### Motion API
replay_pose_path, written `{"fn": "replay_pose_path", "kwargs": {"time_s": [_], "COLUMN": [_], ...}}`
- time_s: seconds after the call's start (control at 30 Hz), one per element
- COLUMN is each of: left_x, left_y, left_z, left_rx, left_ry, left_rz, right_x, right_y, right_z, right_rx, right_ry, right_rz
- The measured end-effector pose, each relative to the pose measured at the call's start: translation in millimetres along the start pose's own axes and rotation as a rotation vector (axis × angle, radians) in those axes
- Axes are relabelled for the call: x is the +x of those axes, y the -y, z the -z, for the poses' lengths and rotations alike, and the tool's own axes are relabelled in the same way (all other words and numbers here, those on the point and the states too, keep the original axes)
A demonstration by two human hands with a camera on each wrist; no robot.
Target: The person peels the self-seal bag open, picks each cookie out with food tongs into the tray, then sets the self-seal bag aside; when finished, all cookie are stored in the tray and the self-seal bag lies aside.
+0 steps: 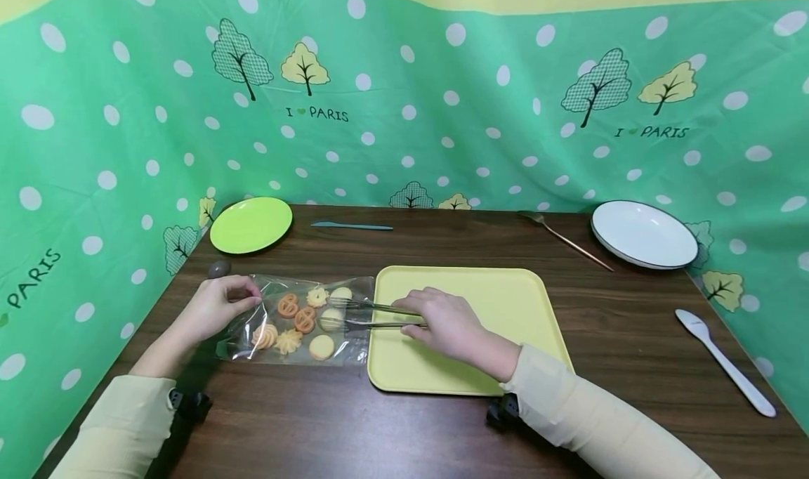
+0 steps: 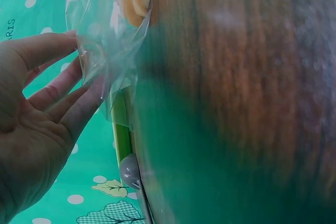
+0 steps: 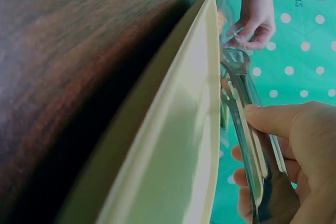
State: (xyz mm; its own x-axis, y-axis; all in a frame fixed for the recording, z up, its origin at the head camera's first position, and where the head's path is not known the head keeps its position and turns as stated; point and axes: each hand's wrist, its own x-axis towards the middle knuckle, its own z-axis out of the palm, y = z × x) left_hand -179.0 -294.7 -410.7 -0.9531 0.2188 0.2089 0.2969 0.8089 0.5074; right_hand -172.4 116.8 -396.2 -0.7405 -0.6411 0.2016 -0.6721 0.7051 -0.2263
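A clear plastic bag (image 1: 297, 357) of cookies lies flat on the wooden table, left of a yellow tray (image 1: 499, 300). Its left end is pinched between the thumb and fingertips of my left hand (image 1: 211, 307); the left wrist view shows that end of the bag (image 2: 94, 51) raised and crumpled. My right hand (image 1: 451, 324) reaches across the tray and grips metal tongs (image 1: 387, 308). The slotted tips of the tongs overlap pale round cookies (image 1: 331, 319) at the bag's right end. Pretzel-shaped cookies (image 1: 305, 320) and swirled cookies (image 1: 288, 341) lie further left inside.
At the back stand a lime green plate (image 1: 251, 225) on the left and a white dish (image 1: 645, 233) on the right. A blue knife (image 1: 354, 226) and a copper-handled fork (image 1: 571, 244) lie between them. A white knife (image 1: 727, 366) lies far right. A grey rounded utensil end (image 1: 219, 268) shows behind my left hand.
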Motion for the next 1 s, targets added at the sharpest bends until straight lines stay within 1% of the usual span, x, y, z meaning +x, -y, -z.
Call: {"fn": "replay_pose_path", "kwargs": {"time_s": [0.13, 0.3, 0.43, 0.6, 0.7, 0.8, 1.0], "left_x": [0.3, -0.5, -1.1, -1.7, -1.9, -1.8, -1.3], "left_y": [-0.5, -0.5, 0.7, 1.8, 2.1, 1.9, 0.0], "left_z": [0.6, 0.6, 0.0, 0.1, 0.8, 1.2, 1.4], "left_rx": [0.001, 0.001, -0.005, -0.011, -0.012, -0.012, -0.014], "left_ry": [0.004, 0.007, 0.008, 0.019, 0.024, 0.026, 0.024], "left_rz": [0.005, 0.016, 0.026, 0.034, 0.038, 0.042, 0.043], "right_x": [-4.6, -16.6, -28.6, -42.7, -49.6, -55.1, -62.4], "right_y": [-1.3, -7.9, -18.7, -37.5, -48.2, -57.5, -68.2], "right_z": [5.1, 16.5, 25.3, 34.0, 37.1, 37.2, 34.9], "right_rx": [0.007, 0.010, 0.012, 0.003, -0.004, -0.008, -0.019], "right_ry": [-0.020, -0.052, -0.101, -0.159, -0.166, -0.157, -0.134], "right_rz": [-0.011, -0.031, -0.051, -0.097, -0.126, -0.143, -0.167]}}
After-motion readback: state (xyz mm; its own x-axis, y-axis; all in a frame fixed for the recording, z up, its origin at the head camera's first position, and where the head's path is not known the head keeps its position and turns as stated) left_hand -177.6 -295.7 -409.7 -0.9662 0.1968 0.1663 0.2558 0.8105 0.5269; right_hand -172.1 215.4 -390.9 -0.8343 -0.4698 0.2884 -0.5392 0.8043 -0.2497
